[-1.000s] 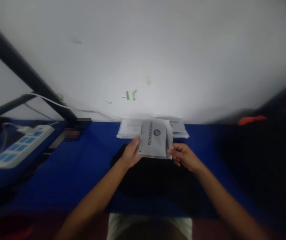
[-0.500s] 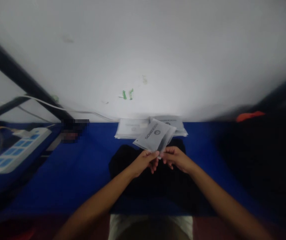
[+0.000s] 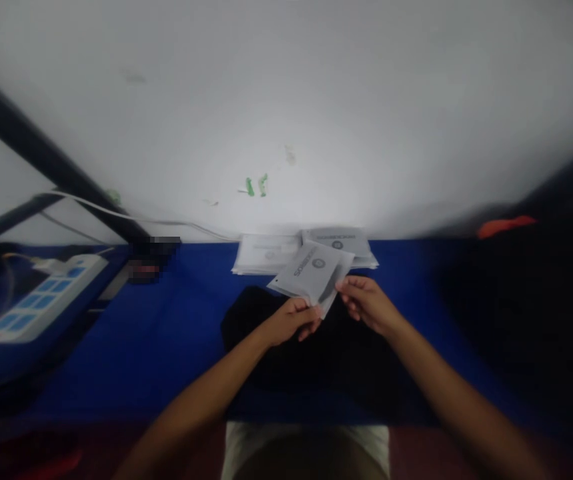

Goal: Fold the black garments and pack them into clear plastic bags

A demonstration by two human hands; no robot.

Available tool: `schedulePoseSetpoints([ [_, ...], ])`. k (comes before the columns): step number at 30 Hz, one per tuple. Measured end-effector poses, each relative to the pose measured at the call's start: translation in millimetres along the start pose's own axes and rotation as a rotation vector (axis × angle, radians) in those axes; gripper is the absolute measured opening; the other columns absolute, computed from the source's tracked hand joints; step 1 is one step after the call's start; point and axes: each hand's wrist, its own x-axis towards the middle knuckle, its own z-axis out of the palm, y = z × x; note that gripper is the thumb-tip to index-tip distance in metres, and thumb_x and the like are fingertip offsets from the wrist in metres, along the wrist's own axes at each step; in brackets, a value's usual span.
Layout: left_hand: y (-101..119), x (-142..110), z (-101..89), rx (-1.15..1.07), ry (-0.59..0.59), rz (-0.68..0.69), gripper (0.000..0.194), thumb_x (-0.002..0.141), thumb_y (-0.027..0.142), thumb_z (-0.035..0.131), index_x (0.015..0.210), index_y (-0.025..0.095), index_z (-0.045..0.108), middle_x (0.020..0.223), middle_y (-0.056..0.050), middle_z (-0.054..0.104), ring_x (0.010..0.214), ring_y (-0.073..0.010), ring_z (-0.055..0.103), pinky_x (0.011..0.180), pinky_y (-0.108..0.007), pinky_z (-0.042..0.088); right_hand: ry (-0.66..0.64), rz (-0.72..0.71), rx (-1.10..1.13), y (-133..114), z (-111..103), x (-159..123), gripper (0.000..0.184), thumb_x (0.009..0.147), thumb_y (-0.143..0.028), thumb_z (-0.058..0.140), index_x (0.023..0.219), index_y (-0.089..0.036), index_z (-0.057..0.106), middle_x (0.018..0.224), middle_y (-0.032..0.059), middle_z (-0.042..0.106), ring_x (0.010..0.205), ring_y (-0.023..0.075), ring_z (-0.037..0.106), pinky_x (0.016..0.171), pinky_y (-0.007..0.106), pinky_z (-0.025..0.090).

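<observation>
A frosted plastic bag (image 3: pixel 311 270) with dark "ROCKBROS" print is held up at a slant in front of me. My left hand (image 3: pixel 299 320) pinches its near corner between thumb and fingers. At its right edge, my right hand (image 3: pixel 366 303) grips the plastic with closed fingertips. Behind it lie two stacks of like bags: a left stack (image 3: pixel 259 255) and a right stack (image 3: pixel 359 245) with the same print. Black cloth (image 3: pixel 253 323) lies beneath my hands. Whether anything is inside the held bag I cannot tell.
A white power strip (image 3: pixel 46 297) with blue sockets lies at the left, and a white cable (image 3: pixel 166 221) runs along the wall. The table has a blue surface (image 3: pixel 166 347). Dark material with an orange piece (image 3: pixel 506 227) is at the right.
My right hand has moved from the bag's near corner up and right along its edge, away from my left hand. My left hand still pinches the near corner.
</observation>
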Motion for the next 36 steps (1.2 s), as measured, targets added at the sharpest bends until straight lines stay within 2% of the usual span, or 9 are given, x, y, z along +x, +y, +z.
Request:
schedulePoseSetpoints([
  [10, 12, -10, 3.8, 0.079, -0.064, 0.012, 0.046, 0.081, 0.049, 0.063, 0.054, 0.013, 0.053, 0.048, 0.003, 0.048, 0.038, -0.0045, 0.041, 0.04, -0.018, 0.03, 0.331, -0.114, 0.064, -20, -45, 15, 0.03, 0.057, -0.029, 0.086, 0.062, -0.014, 0.06, 0.052, -0.0045, 0.054, 0.039, 0.0034, 0.043, 0.032, 0.014, 0.038],
  [14, 17, -13, 1.8, 0.154, -0.137, -0.014, 0.046, 0.083, 0.049, 0.061, 0.055, 0.013, 0.054, 0.048, 0.002, 0.051, 0.04, -0.0052, 0.042, 0.042, -0.018, 0.032, 0.356, -0.136, 0.021, -20, -56, 18, 0.028, 0.057, -0.029, 0.085, 0.062, -0.015, 0.062, 0.054, -0.0039, 0.055, 0.04, 0.0039, 0.045, 0.034, 0.014, 0.041],
  [20, 20, -11, 1.6, 0.22, -0.14, 0.056, 0.047, 0.087, 0.047, 0.057, 0.054, 0.013, 0.056, 0.05, 0.0, 0.054, 0.051, -0.0092, 0.05, 0.057, -0.022, 0.041, 0.355, -0.124, -0.041, -19, -64, 21, 0.027, 0.059, -0.031, 0.083, 0.066, -0.014, 0.064, 0.054, -0.0039, 0.054, 0.041, 0.0047, 0.046, 0.037, 0.015, 0.045],
  [24, 15, -10, 4.2, 0.274, -0.057, 0.12, 0.039, 0.087, 0.04, 0.058, 0.059, 0.013, 0.059, 0.059, -0.001, 0.057, 0.06, -0.0106, 0.052, 0.063, -0.022, 0.041, 0.347, -0.107, -0.114, -14, -70, 25, 0.028, 0.059, -0.033, 0.083, 0.065, -0.015, 0.062, 0.054, -0.0034, 0.054, 0.04, 0.006, 0.046, 0.036, 0.018, 0.044],
  [26, 11, -9, 5.5, 0.306, 0.032, 0.159, 0.035, 0.086, 0.04, 0.059, 0.064, 0.014, 0.061, 0.063, 0.0, 0.057, 0.063, -0.0113, 0.052, 0.064, -0.023, 0.04, 0.355, -0.124, -0.274, -12, -73, 26, 0.027, 0.064, -0.036, 0.078, 0.067, -0.016, 0.061, 0.054, -0.0029, 0.054, 0.041, 0.0085, 0.048, 0.039, 0.022, 0.047],
  [28, 8, -8, 6.4, 0.332, 0.088, 0.185, 0.033, 0.086, 0.042, 0.06, 0.069, 0.014, 0.064, 0.067, 0.0, 0.058, 0.066, -0.013, 0.053, 0.066, -0.023, 0.041, 0.404, -0.214, -0.566, -12, -75, 24, 0.023, 0.072, -0.038, 0.069, 0.075, -0.016, 0.063, 0.061, -0.0001, 0.057, 0.049, 0.0136, 0.054, 0.048, 0.029, 0.053],
  [30, 5, -6, 7.0, 0.341, 0.131, 0.227, 0.032, 0.086, 0.043, 0.059, 0.072, 0.015, 0.067, 0.076, -0.002, 0.062, 0.076, -0.0161, 0.056, 0.073, -0.026, 0.043, 0.462, -0.356, -0.912, -14, -77, 20, 0.021, 0.078, -0.034, 0.061, 0.089, -0.017, 0.065, 0.077, 0.0056, 0.064, 0.066, 0.0202, 0.061, 0.064, 0.038, 0.057],
  [32, 4, -4, 7.2, 0.322, 0.204, 0.282, 0.03, 0.086, 0.042, 0.06, 0.073, 0.016, 0.069, 0.088, -0.004, 0.064, 0.089, -0.0196, 0.057, 0.085, -0.029, 0.042, 0.471, -0.495, -1.21, -17, -75, 13, 0.029, 0.079, -0.025, 0.056, 0.105, -0.016, 0.064, 0.099, 0.0118, 0.065, 0.087, 0.0269, 0.063, 0.081, 0.046, 0.054],
  [36, 4, -3, 5.5, 0.228, 0.267, 0.299, 0.028, 0.083, 0.039, 0.062, 0.068, 0.016, 0.069, 0.092, -0.005, 0.064, 0.095, -0.0223, 0.057, 0.092, -0.032, 0.041, 0.248, -0.729, -1.5, -18, -55, 3, 0.062, 0.076, -0.02, 0.061, 0.137, -0.015, 0.047, 0.139, 0.0201, 0.046, 0.125, 0.0367, 0.045, 0.101, 0.055, 0.042],
])
